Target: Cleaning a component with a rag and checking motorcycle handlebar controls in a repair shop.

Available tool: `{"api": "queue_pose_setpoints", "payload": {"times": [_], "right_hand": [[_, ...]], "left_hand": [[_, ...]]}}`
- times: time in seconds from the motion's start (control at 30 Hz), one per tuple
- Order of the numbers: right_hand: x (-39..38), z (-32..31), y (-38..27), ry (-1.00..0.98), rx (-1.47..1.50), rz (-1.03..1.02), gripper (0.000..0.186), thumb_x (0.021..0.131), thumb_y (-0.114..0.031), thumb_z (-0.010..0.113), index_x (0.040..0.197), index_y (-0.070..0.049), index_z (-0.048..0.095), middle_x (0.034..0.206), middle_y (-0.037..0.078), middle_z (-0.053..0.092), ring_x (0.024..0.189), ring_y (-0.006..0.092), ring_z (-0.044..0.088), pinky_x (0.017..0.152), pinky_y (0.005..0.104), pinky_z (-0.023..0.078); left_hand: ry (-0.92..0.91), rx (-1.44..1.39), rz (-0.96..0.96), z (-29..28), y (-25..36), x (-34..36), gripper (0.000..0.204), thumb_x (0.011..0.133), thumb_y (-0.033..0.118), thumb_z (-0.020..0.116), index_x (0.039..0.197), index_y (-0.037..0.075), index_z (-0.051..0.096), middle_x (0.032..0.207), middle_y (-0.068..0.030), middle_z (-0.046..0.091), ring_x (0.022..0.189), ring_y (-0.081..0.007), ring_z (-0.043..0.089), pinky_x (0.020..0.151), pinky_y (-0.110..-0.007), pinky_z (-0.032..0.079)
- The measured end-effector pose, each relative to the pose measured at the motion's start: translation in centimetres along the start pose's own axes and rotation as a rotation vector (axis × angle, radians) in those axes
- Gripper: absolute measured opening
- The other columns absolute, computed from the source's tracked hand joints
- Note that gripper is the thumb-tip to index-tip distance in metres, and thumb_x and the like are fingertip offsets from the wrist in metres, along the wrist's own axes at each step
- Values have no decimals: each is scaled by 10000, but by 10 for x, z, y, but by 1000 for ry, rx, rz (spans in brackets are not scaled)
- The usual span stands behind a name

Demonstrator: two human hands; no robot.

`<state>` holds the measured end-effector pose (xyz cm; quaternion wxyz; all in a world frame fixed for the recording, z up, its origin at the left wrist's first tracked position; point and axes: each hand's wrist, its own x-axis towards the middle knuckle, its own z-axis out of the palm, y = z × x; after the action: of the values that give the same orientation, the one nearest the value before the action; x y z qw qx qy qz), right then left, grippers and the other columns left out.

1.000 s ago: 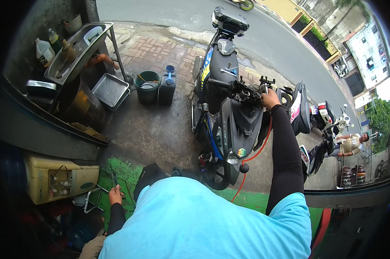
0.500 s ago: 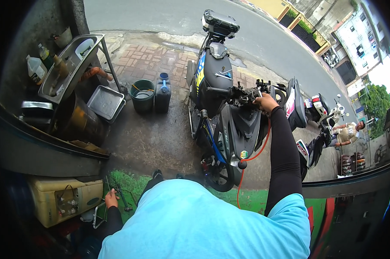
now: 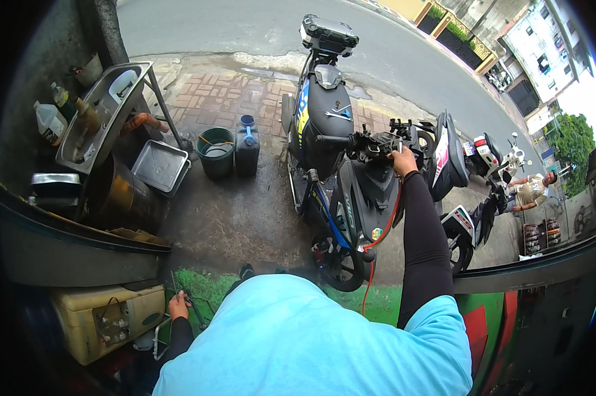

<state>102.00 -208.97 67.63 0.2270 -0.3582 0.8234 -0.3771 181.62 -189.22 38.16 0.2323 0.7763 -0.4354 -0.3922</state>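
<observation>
A black motor scooter [image 3: 377,181] with blue and yellow side panels stands before me, its handlebar area [image 3: 370,146] stripped to bare parts. My right hand [image 3: 404,161] reaches out to that handlebar, closed around an air gun whose metal tip [image 3: 399,146] shows in front of the fingers. A red hose [image 3: 386,231] runs down from it past a dark ball stopper [image 3: 368,255]. Low on the left, my left hand [image 3: 178,305] is closed on a thin metal rod [image 3: 173,280], beside long dark tools [image 3: 197,310] over the green floor. Small tools [image 3: 339,113] lie on the seat.
At left are a metal sink [image 3: 103,112] with bottles, a grey tray [image 3: 160,165], a green bucket [image 3: 216,152] and a dark jug [image 3: 247,146]. A yellowish cooler box [image 3: 106,323] sits near my left arm. More scooters [image 3: 451,158] and a person [image 3: 532,191] are at right.
My right hand has shifted slightly lower at the handlebar, and the red hose hangs closer to the scooter. My left hand keeps the rod. The whole view has turned slightly.
</observation>
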Motion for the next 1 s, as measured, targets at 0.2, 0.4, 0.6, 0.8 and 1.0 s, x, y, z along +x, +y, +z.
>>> {"api": "queue_pose_setpoints", "payload": {"times": [0.2,0.4,0.6,0.8,1.0], "right_hand": [[-7,-1,6,17,51,-10,169,910,-143,513,997,-17,584,830,74,668,494,167,541,392,345,433],[-9,-6,9,32,-4,-44,187,897,-148,525,1001,-17,610,783,79,669,454,191,549,410,360,444],[-20,-10,-5,-105,-209,-109,219,877,-156,540,1009,4,613,821,117,691,722,212,653,669,381,510],[-48,12,-10,-51,-294,-202,222,900,-190,527,1008,-8,594,921,246,671,949,409,645,838,463,483],[-81,37,0,22,-391,-297,226,898,-195,520,1042,-28,570,958,276,658,960,466,612,837,519,470]], "left_hand": [[15,32,-6,-4,2,8,479,1001,414,513,867,-11,688,590,-93,640,552,-186,629,606,-358,468],[-9,53,18,-3,4,9,492,1003,429,503,864,-6,689,591,-89,640,551,-184,626,606,-359,467],[-24,44,12,1,2,9,489,998,428,509,872,-8,688,592,-87,644,565,-186,632,613,-361,467],[-23,48,1,5,6,9,481,994,426,516,879,-8,691,590,-82,647,578,-190,635,618,-358,467],[-10,58,-23,7,1,7,476,994,422,519,883,-6,694,583,-81,641,579,-190,630,612,-357,466]]}}
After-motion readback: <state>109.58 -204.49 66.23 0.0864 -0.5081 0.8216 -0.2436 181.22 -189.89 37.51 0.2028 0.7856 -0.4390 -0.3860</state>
